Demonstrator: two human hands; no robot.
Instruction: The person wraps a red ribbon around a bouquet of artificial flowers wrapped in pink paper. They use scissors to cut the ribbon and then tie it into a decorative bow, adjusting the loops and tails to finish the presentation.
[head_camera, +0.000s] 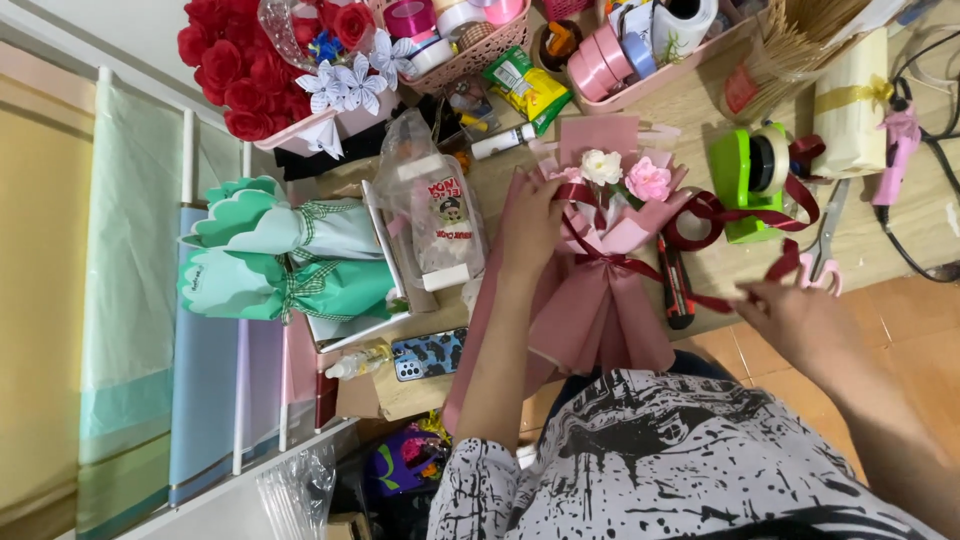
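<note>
— What sort of place is this?
— A florist's craft bench: rolls of wrapping paper (130, 300) stand on the left, ribbon spools (600, 60) (pink mostly) lie at the far edge, and a green tape dispenser (750, 180) sits right.

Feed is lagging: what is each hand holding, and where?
Left hand grips the pink bouquet by its upper wrap edge. Right hand pinches the dark red ribbon near its end.

One pink-wrapped bouquet (600, 270) with two flowers: one white bloom (601, 166), one pink bloom (648, 180). Two green-wrapped bouquets (290, 260) near the tabletop's left edge. One green tape dispenser (748, 180), one pair of scissors (825, 245), one utility knife (676, 285), two hands.
</note>
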